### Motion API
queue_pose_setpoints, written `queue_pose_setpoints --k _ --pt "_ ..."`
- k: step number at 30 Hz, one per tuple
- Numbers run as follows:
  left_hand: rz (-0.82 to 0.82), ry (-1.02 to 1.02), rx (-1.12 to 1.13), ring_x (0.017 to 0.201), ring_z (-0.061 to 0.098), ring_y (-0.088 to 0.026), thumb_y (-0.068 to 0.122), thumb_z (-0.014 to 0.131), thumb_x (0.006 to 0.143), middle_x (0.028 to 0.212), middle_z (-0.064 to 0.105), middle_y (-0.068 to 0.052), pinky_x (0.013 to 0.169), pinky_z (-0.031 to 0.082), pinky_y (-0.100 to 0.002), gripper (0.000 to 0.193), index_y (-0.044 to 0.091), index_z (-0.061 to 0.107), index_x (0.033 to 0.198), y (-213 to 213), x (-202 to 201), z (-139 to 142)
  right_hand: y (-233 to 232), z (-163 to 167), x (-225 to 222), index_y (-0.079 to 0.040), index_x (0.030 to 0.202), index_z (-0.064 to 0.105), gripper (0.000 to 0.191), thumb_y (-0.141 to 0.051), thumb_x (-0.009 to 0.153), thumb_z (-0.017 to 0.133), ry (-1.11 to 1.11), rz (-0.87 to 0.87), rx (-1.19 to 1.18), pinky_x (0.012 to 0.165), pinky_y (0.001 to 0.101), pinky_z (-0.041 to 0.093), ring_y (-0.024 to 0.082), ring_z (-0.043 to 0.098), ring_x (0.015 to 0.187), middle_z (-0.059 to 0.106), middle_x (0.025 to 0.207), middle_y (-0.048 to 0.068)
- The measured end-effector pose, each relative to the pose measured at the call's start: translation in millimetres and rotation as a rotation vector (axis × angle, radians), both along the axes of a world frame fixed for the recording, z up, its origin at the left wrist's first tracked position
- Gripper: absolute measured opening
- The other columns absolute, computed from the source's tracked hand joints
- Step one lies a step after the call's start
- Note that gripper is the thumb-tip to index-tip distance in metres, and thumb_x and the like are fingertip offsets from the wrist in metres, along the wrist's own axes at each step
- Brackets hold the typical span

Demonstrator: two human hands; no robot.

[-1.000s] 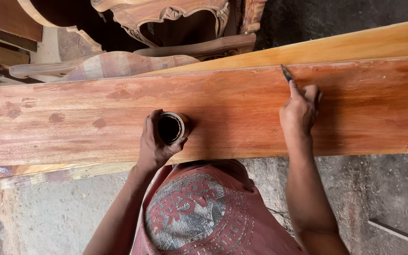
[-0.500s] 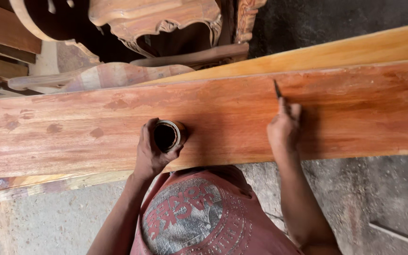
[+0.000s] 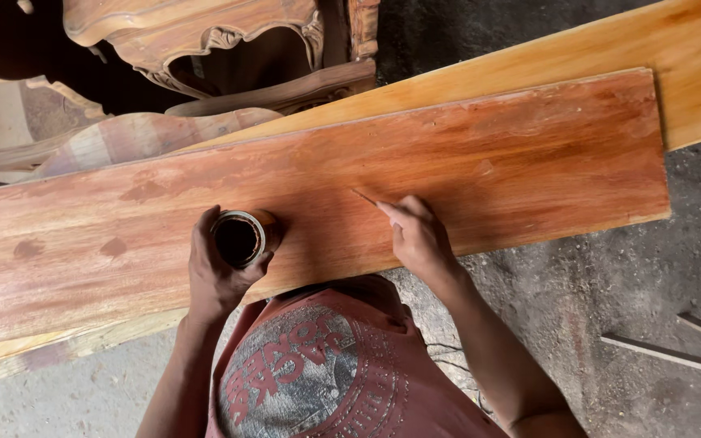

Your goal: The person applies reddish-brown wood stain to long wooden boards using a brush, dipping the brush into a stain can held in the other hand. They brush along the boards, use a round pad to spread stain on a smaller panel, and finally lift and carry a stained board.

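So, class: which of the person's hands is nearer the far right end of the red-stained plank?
Right. The right hand rests mid-plank holding a thin brush; the left hand grips a small tin further left.

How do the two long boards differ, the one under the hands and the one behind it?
The near board is stained reddish-brown and blotchy; the far board is pale yellow-orange and even. The near board lies on top, overlapping the far board's lower edge. The left hand holds a small can over the near board and the right hand holds a brush on it; nothing touches the far board. Both are long, flat wooden planks lying at the same slant.
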State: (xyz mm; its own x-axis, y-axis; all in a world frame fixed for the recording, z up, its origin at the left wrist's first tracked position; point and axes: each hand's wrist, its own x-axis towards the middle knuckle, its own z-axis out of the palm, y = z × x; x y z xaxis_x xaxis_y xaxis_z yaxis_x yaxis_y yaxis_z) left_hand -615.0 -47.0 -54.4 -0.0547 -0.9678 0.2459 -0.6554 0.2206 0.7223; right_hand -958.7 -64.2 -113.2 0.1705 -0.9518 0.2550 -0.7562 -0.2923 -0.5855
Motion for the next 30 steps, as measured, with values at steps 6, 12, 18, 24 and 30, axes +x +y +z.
queue_pose_setpoints --k 6,12,18,24,30 --pt "0.21 0.012 -0.045 0.119 0.065 -0.033 0.042 0.094 0.072 0.133 0.06 -0.022 0.099 0.055 -0.042 0.106 -0.001 0.035 0.149 18 -8 -18 24 15 -46 -0.003 0.117 0.072 0.018 -0.009 0.103 0.063 -0.141 -0.384 0.24 0.055 0.0261 0.05 0.016 0.061 0.073 0.067 0.097 0.012" --pt "0.215 0.001 -0.031 0.124 0.063 -0.034 0.034 0.096 0.075 0.137 0.057 -0.023 0.102 0.054 -0.042 0.1 -0.001 0.038 0.149 23 -9 -21 46 24 -112 -0.001 0.121 0.072 0.021 -0.009 0.105 0.061 -0.014 -0.596 0.179 0.077 0.0369 0.055 0.027 0.066 0.094 0.066 0.113 0.016" --pt "0.235 0.07 0.011 0.122 0.063 -0.03 0.028 0.094 0.077 0.135 0.057 -0.021 0.102 0.054 -0.041 0.093 -0.001 0.038 0.146 23 -16 -18 43 11 -129 -0.002 0.125 0.07 0.024 -0.005 0.104 0.059 0.031 -0.665 0.094 0.086 0.0405 0.054 0.032 0.064 0.104 0.063 0.117 0.016" --pt "0.177 0.09 -0.006 0.124 0.061 -0.03 0.032 0.09 0.079 0.136 0.053 -0.022 0.103 0.053 -0.041 0.095 -0.003 0.033 0.148 23 -11 -26 -5 -2 -117 -0.004 0.126 0.072 0.028 -0.008 0.1 0.063 0.113 -0.625 0.087 0.088 0.0461 0.05 0.036 0.062 0.103 0.062 0.108 0.018" --pt "0.149 0.114 -0.005 0.124 0.06 -0.032 0.036 0.089 0.08 0.136 0.052 -0.023 0.104 0.053 -0.043 0.099 -0.003 0.03 0.149 22 -6 -33 -60 -11 -103 -0.007 0.125 0.076 0.031 -0.007 0.095 0.067 0.181 -0.594 -0.01 0.085 0.0463 0.05 0.038 0.061 0.098 0.062 0.104 0.019"
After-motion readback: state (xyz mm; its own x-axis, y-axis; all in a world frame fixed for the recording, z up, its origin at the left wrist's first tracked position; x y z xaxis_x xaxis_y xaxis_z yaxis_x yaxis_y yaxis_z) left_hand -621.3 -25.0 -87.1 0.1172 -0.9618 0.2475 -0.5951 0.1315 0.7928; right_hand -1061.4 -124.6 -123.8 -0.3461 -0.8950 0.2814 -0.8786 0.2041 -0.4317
